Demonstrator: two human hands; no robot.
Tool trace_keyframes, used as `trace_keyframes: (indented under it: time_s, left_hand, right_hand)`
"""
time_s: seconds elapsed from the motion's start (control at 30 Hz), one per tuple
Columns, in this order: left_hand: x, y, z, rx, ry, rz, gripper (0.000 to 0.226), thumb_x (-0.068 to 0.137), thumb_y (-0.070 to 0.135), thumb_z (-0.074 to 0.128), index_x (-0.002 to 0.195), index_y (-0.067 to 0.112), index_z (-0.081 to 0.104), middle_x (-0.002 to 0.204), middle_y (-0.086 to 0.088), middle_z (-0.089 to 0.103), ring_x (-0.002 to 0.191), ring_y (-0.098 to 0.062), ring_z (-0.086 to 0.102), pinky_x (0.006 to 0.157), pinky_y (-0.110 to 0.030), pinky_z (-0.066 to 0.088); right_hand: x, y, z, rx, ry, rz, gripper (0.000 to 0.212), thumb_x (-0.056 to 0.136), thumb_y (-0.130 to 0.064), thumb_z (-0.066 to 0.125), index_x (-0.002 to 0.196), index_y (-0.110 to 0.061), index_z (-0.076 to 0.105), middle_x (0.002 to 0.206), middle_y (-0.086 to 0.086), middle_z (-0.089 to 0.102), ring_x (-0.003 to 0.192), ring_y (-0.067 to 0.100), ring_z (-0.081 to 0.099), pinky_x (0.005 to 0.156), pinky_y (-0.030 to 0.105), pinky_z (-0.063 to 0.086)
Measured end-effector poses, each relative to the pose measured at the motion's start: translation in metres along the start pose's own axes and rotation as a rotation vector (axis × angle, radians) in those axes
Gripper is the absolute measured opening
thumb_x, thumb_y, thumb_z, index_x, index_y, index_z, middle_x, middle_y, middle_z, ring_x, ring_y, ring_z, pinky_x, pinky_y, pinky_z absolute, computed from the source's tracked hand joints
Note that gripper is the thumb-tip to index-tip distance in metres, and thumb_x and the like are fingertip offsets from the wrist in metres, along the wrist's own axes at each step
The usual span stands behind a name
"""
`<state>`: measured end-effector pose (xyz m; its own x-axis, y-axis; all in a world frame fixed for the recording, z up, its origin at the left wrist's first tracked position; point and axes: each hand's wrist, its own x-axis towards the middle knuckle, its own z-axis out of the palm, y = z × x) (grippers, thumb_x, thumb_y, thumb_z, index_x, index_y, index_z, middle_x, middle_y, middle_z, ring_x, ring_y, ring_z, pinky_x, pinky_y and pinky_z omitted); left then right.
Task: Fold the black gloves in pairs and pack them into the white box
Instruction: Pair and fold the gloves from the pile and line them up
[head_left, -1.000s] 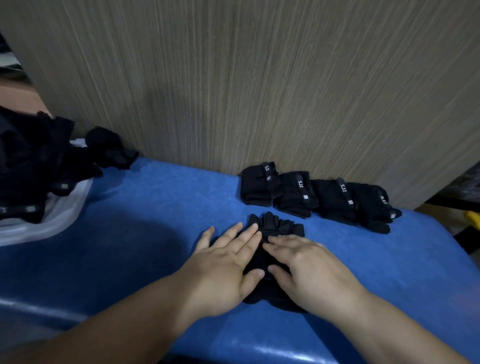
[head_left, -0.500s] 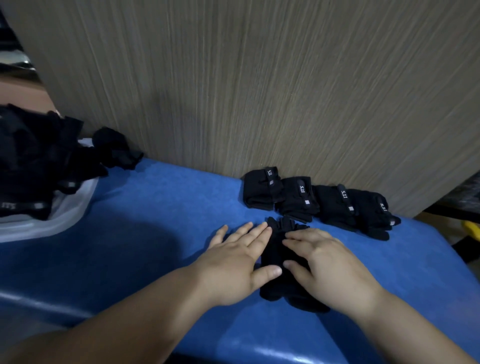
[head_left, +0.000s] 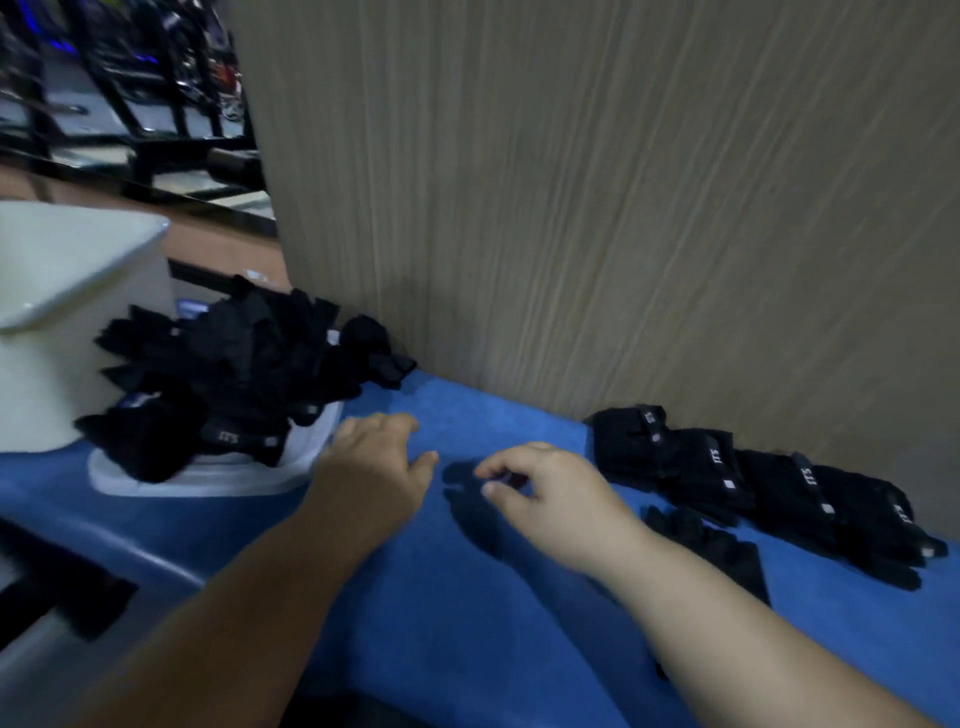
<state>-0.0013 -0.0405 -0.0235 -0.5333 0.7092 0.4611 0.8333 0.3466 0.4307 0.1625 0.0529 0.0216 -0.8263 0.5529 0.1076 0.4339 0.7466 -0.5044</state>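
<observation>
Head view: left hand (head_left: 374, 467) and right hand (head_left: 550, 493) held empty, loosely curled, over blue worktop (head_left: 467, 623). Unfolded gloves (head_left: 234, 374) heaped on tray at left edge, beside white box (head_left: 78, 291), within reach. Folded pairs (head_left: 753, 478) lined along back edge, likely staged for packing.

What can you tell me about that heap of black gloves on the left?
The heap of black gloves is a loose, unfolded jumble of dark fabric, some with wrist straps bearing small pale lettering. It sits on a shallow white tray, spilling over its edges, beside the white box and the beige wall. Neither hand touches it.
</observation>
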Motion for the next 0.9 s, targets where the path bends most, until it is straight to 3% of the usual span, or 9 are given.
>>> trace_keyframes:
  time_s: [0.1, 0.2, 0.27, 0.37, 0.5, 0.67, 0.77, 0.9]
  left_hand:
    - [0.005, -0.015, -0.023, -0.053, 0.088, -0.132, 0.029, 0.075, 0.035, 0.054, 0.089, 0.011, 0.064, 0.084, -0.003, 0.064, 0.083, -0.030, 0.057, 0.080, -0.037, 0.043]
    - [0.009, -0.031, -0.050, -0.100, 0.243, -0.149, 0.011, 0.074, 0.026, 0.056, 0.076, 0.017, 0.051, 0.072, 0.003, 0.049, 0.070, -0.026, 0.050, 0.067, -0.036, 0.040]
    - [0.011, -0.045, -0.065, -0.092, 0.333, -0.182, 0.014, 0.076, 0.025, 0.059, 0.075, 0.020, 0.046, 0.074, 0.001, 0.048, 0.071, -0.027, 0.049, 0.065, -0.038, 0.042]
    - [0.012, -0.066, -0.080, -0.047, 0.420, -0.350, 0.019, 0.079, 0.019, 0.068, 0.092, 0.010, 0.056, 0.092, -0.012, 0.057, 0.089, -0.035, 0.052, 0.079, -0.044, 0.043]
    - [0.014, -0.086, -0.086, -0.083, 0.397, -0.434, 0.038, 0.080, 0.021, 0.068, 0.113, 0.005, 0.057, 0.111, -0.018, 0.058, 0.105, -0.037, 0.052, 0.092, -0.049, 0.043]
    - [0.018, -0.093, -0.080, -0.189, 0.342, -0.465, 0.050, 0.087, 0.023, 0.061, 0.134, 0.011, 0.047, 0.129, -0.012, 0.054, 0.120, -0.030, 0.048, 0.103, -0.043, 0.038]
    - [0.021, -0.097, -0.075, -0.276, 0.332, -0.484, 0.048, 0.090, 0.023, 0.057, 0.136, 0.014, 0.047, 0.128, -0.008, 0.057, 0.121, -0.027, 0.049, 0.103, -0.045, 0.040]
    - [0.024, -0.097, -0.070, -0.326, 0.338, -0.507, 0.041, 0.090, 0.021, 0.058, 0.131, 0.014, 0.051, 0.126, -0.007, 0.057, 0.119, -0.025, 0.049, 0.103, -0.043, 0.039]
  right_hand:
    - [0.041, -0.023, 0.029, 0.204, -0.011, 0.077, 0.018, 0.092, -0.027, 0.060, 0.107, -0.024, 0.069, 0.100, -0.009, 0.068, 0.094, 0.006, 0.060, 0.083, 0.015, 0.043]
    - [0.073, -0.050, 0.051, 0.396, 0.002, 0.107, 0.015, 0.093, -0.025, 0.059, 0.105, -0.023, 0.068, 0.094, -0.009, 0.065, 0.089, 0.007, 0.059, 0.083, 0.020, 0.045]
    - [0.090, -0.069, 0.061, 0.504, 0.028, 0.091, 0.008, 0.093, -0.025, 0.059, 0.098, -0.027, 0.066, 0.092, -0.008, 0.065, 0.087, 0.008, 0.060, 0.080, 0.019, 0.046]
    - [0.113, -0.094, 0.072, 0.613, 0.082, 0.055, 0.010, 0.091, -0.031, 0.061, 0.100, -0.029, 0.064, 0.092, -0.008, 0.066, 0.089, 0.010, 0.063, 0.082, 0.024, 0.050]
    - [0.134, -0.123, 0.077, 0.619, 0.146, 0.036, 0.031, 0.090, -0.040, 0.061, 0.117, -0.026, 0.058, 0.093, -0.010, 0.059, 0.088, 0.006, 0.058, 0.081, 0.024, 0.048]
    - [0.158, -0.142, 0.083, 0.591, 0.156, 0.066, 0.045, 0.088, -0.049, 0.059, 0.126, -0.026, 0.053, 0.098, -0.005, 0.059, 0.087, 0.008, 0.057, 0.069, 0.021, 0.043]
    - [0.166, -0.147, 0.084, 0.556, 0.133, 0.084, 0.046, 0.089, -0.049, 0.058, 0.129, -0.025, 0.053, 0.092, -0.010, 0.056, 0.079, 0.002, 0.052, 0.062, 0.016, 0.039]
    - [0.171, -0.148, 0.087, 0.478, 0.104, 0.086, 0.041, 0.091, -0.044, 0.058, 0.127, -0.024, 0.056, 0.093, -0.009, 0.055, 0.083, 0.006, 0.053, 0.067, 0.021, 0.040]
